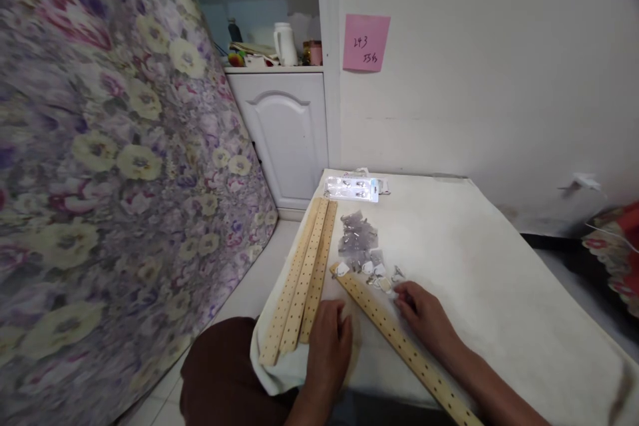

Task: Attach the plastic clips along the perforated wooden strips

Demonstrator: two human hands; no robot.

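A long pale wooden strip with rows of holes (399,339) lies slantwise on the white cloth-covered table (489,279). My left hand (327,346) rests beside its near-left side, fingers curled down on the cloth. My right hand (424,316) lies on the strip's far side, fingertips pinched by small metal clips with white tags (372,269). Whether the fingers hold a clip is unclear. A clear bag of metal parts (357,233) lies just beyond.
Three more perforated wooden strips (304,273) lie side by side at the table's left edge. A clear blister pack (352,188) sits at the far edge. A flowered mattress (100,146) leans at the left. A pink note (366,42) hangs on the wall.
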